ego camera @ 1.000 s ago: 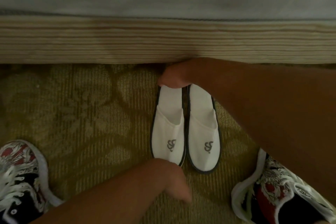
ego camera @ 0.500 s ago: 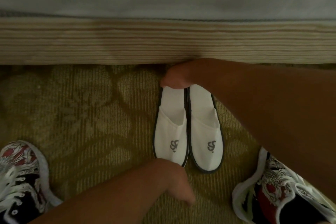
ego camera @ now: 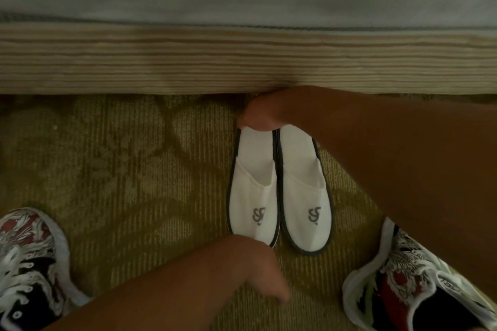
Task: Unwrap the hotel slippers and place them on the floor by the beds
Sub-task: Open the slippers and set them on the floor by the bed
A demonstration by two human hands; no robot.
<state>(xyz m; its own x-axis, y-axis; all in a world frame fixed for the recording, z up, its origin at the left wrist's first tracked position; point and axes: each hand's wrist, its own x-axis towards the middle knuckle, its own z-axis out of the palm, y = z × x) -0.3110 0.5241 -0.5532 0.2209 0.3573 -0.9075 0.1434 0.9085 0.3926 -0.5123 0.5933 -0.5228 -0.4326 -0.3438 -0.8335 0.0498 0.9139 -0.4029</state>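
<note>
A pair of white monogrammed hotel slippers (ego camera: pixel 305 196), out of any wrapper, lies side by side and touching on the patterned carpet (ego camera: pixel 121 169). The heels sit just short of the wooden bed frame (ego camera: pixel 161 59) and the toes point back toward the person bending over them. Over the past second the pair edges slightly to the right — little else alters. The right hand (ego camera: pixel 259 118) stays draped over the heel ends with fingers curled down; whether it pinches the edge or only presses it cannot be told. The left hand (ego camera: pixel 259 269), blurred, hovers at the toe of the slipper farther from the right arm, fingers loose and holding nothing visible. Placement looks all but finished — only the hands remain to lift away.
</note>
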